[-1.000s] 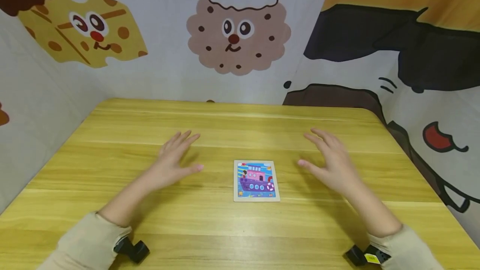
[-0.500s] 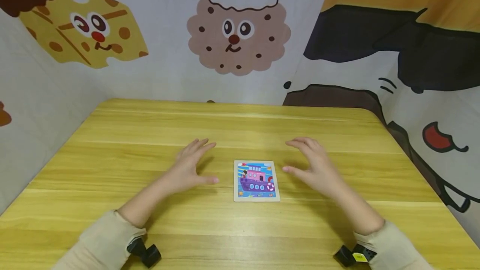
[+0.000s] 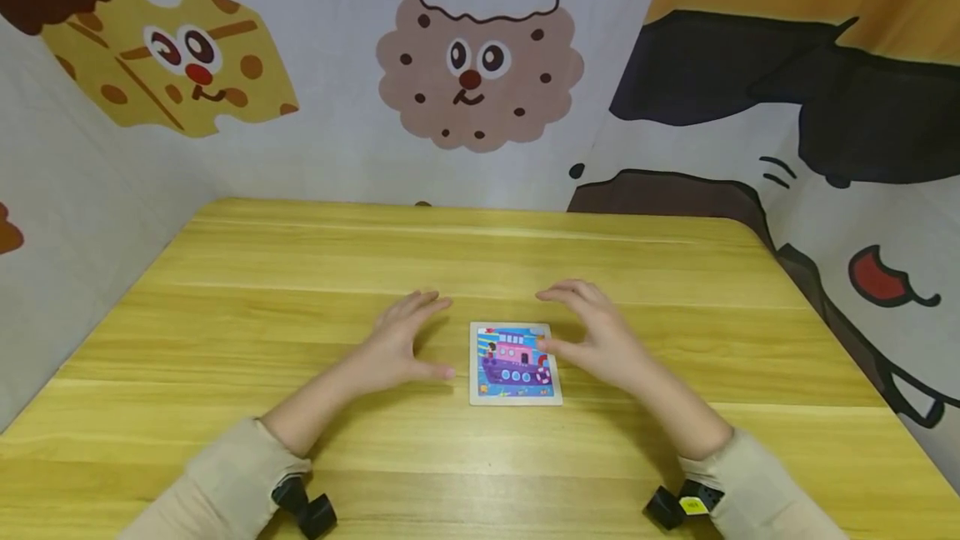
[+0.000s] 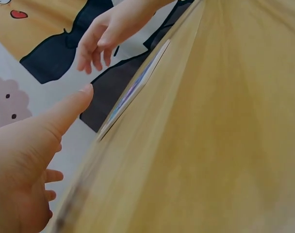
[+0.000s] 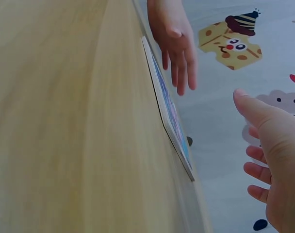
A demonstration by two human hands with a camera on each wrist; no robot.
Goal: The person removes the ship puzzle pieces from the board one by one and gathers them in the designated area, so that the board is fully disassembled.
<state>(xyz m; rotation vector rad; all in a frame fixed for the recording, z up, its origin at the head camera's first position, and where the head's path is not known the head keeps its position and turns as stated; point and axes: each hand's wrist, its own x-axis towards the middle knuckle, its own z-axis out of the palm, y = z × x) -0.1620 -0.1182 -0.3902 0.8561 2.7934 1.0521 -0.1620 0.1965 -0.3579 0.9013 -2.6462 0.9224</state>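
Note:
A small square picture puzzle (image 3: 514,365) with a pale border lies flat on the wooden table; its print is a purple and pink boat on blue. To its left, my left hand (image 3: 401,346) hovers with thumb and fingers spread, holding nothing. My right hand (image 3: 600,332) is over the right side, its thumb tip overlapping the picture's right edge in the head view. Both wrist views show the puzzle edge-on as a thin board (image 4: 134,91), with air between each thumb and the board.
The wooden table (image 3: 337,482) reaches back to a white curtain (image 3: 322,165) printed with cartoon food and faces. A black wrist camera (image 3: 306,508) sits on the left sleeve, another wrist camera (image 3: 678,507) on the right.
Both hands have moved inward toward the puzzle from either side, the right one reaching its edge in the head view. The puzzle has stayed in place.

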